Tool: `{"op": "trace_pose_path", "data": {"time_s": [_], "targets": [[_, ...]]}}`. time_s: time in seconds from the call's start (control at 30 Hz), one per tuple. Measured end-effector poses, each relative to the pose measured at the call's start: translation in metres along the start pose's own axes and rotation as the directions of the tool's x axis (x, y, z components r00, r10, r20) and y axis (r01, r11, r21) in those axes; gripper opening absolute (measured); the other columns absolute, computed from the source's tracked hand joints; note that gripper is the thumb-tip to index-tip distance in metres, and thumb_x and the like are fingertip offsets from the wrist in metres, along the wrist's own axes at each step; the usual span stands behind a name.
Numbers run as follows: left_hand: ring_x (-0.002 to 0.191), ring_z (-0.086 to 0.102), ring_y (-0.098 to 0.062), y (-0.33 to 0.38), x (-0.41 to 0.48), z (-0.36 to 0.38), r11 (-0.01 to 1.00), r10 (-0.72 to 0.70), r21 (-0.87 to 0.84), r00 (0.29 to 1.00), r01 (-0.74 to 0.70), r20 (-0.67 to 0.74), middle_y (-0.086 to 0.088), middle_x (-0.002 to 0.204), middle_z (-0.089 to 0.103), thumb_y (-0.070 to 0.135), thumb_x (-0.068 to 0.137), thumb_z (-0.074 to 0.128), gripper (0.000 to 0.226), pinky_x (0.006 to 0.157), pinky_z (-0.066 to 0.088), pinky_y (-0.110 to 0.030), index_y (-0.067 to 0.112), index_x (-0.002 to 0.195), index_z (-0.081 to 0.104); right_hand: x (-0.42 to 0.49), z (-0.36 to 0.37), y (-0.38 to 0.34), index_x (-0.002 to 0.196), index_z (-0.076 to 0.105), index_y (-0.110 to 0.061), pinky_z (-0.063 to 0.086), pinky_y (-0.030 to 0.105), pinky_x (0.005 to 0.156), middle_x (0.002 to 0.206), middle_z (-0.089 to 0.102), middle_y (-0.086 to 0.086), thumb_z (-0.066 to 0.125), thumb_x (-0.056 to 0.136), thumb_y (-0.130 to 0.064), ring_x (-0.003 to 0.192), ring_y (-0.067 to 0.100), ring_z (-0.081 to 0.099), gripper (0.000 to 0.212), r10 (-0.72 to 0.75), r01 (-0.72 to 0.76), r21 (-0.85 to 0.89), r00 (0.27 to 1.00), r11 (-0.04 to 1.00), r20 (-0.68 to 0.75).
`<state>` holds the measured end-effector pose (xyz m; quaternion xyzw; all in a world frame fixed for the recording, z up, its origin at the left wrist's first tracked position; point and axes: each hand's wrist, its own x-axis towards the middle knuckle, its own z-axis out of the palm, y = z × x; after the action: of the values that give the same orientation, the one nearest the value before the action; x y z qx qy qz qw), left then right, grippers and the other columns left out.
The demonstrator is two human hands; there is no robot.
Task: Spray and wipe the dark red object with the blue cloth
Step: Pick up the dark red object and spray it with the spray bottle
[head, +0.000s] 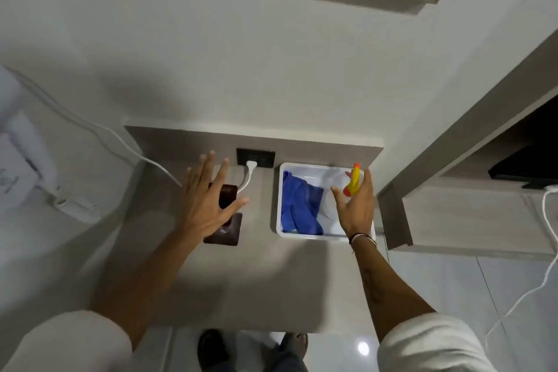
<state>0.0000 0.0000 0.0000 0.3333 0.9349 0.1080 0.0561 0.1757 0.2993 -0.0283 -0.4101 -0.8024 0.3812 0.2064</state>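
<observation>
A dark red glossy object point(227, 228) lies on the grey bedside shelf point(241, 281), partly hidden under my left hand point(205, 199), which hovers over it with fingers spread and holds nothing. To the right stands a white tray point(278, 199) holding a crumpled blue cloth point(297, 207) and a spray bottle with a yellow and orange head point(354, 180). My right hand point(357, 208) is open above the tray's right side, fingers beside the spray head; I cannot tell if they touch it.
A black wall socket point(262, 157) with a white plug point(251, 164) sits behind the dark red object; its cable runs off left. A grey cabinet point(453, 214) stands close on the right. Another white cable point(543, 266) hangs at far right. My feet show below the shelf edge.
</observation>
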Motion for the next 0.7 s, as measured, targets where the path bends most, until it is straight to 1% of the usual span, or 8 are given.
{"op": "trace_pose_path", "data": {"time_s": [0.13, 0.23, 0.33, 0.43, 0.5, 0.57, 0.63, 0.7], "targets": [[0.168, -0.006, -0.035, -0.006, -0.004, 0.012, 0.998, 0.053, 0.026, 0.998, -0.054, 0.032, -0.013, 0.181, -0.009, 0.1, 0.08, 0.02, 0.12, 0.134, 0.007, -0.064, 0.024, 0.172, 0.001, 0.003, 0.005, 0.007, 0.17, 0.023, -0.024, 0.055, 0.049, 0.116, 0.164, 0.053, 0.003, 0.066, 0.107, -0.028, 0.141, 0.032, 0.062, 0.076, 0.054, -0.056, 0.053, 0.998, 0.997, 0.037], [0.168, -0.001, -0.036, -0.009, -0.006, 0.02, 0.992, 0.111, 0.062, 0.993, -0.113, 0.037, -0.013, 0.182, -0.001, 0.103, 0.077, 0.024, 0.125, 0.132, 0.007, -0.066, 0.024, 0.173, 0.005, 0.005, 0.01, 0.01, 0.172, 0.023, -0.025, 0.055, 0.043, 0.112, 0.162, 0.055, 0.003, 0.059, 0.111, -0.023, 0.132, 0.029, 0.067, 0.07, 0.003, -0.005, 0.05, 1.0, 0.999, 0.025], [0.169, -0.004, -0.034, -0.012, -0.003, 0.016, 0.991, 0.119, 0.048, 0.988, -0.123, 0.095, -0.009, 0.182, -0.001, 0.11, 0.067, 0.028, 0.139, 0.133, 0.0, -0.065, 0.025, 0.173, 0.002, 0.011, 0.011, 0.012, 0.168, 0.033, -0.023, 0.058, 0.038, 0.102, 0.155, 0.062, 0.006, 0.053, 0.113, -0.018, 0.115, 0.026, 0.071, 0.059, 0.004, -0.004, 0.034, 1.0, 0.999, -0.007], [0.169, -0.006, -0.033, -0.019, -0.001, 0.014, 0.985, 0.153, 0.049, 0.974, -0.163, 0.169, -0.008, 0.183, 0.002, 0.107, 0.059, 0.051, 0.149, 0.133, -0.003, -0.063, 0.023, 0.173, 0.005, 0.014, 0.014, 0.016, 0.16, 0.047, -0.016, 0.057, 0.044, 0.11, 0.152, 0.065, 0.009, 0.053, 0.113, -0.018, 0.125, 0.032, 0.071, 0.047, 0.077, -0.076, 0.051, 0.997, 0.996, -0.014], [0.169, -0.002, -0.035, -0.024, 0.0, 0.013, 0.978, 0.19, 0.051, 0.962, -0.203, 0.195, -0.009, 0.182, 0.008, 0.094, 0.057, 0.073, 0.151, 0.132, -0.002, -0.064, 0.02, 0.173, 0.01, 0.015, 0.013, 0.018, 0.158, 0.05, -0.013, 0.055, 0.045, 0.113, 0.15, 0.066, 0.011, 0.054, 0.113, -0.018, 0.128, 0.034, 0.069, 0.045, 0.089, -0.089, 0.051, 0.996, 0.995, -0.003], [0.168, 0.008, -0.037, -0.025, -0.001, 0.012, 0.977, 0.203, 0.032, 0.964, -0.211, 0.169, -0.012, 0.179, 0.02, 0.07, 0.059, 0.091, 0.144, 0.132, 0.003, -0.061, 0.014, 0.171, 0.02, 0.015, 0.01, 0.018, 0.156, 0.053, -0.013, 0.055, 0.048, 0.116, 0.147, 0.068, 0.013, 0.056, 0.112, -0.017, 0.128, 0.036, 0.069, 0.044, 0.089, -0.089, 0.047, 0.996, 0.995, 0.007], [0.161, 0.03, -0.041, -0.026, -0.001, 0.012, 0.981, 0.194, -0.014, 0.974, -0.194, 0.115, -0.016, 0.167, 0.041, 0.047, 0.061, 0.1, 0.127, 0.132, 0.01, -0.054, 0.008, 0.163, 0.035, 0.015, 0.008, 0.019, 0.153, 0.057, -0.013, 0.055, 0.049, 0.115, 0.144, 0.07, 0.014, 0.058, 0.111, -0.017, 0.126, 0.036, 0.07, 0.042, 0.085, -0.085, 0.056, 0.996, 0.995, 0.01], [0.145, 0.048, -0.041, -0.028, 0.0, 0.01, 0.982, 0.178, -0.075, 0.982, -0.173, 0.07, -0.015, 0.152, 0.053, 0.039, 0.059, 0.102, 0.112, 0.127, 0.027, -0.05, 0.009, 0.152, 0.047, 0.013, 0.005, 0.019, 0.151, 0.06, -0.013, 0.056, 0.05, 0.113, 0.141, 0.071, 0.014, 0.06, 0.11, -0.02, 0.121, 0.034, 0.071, 0.041, 0.072, -0.072, 0.074, 0.997, 0.995, -0.01]]}}
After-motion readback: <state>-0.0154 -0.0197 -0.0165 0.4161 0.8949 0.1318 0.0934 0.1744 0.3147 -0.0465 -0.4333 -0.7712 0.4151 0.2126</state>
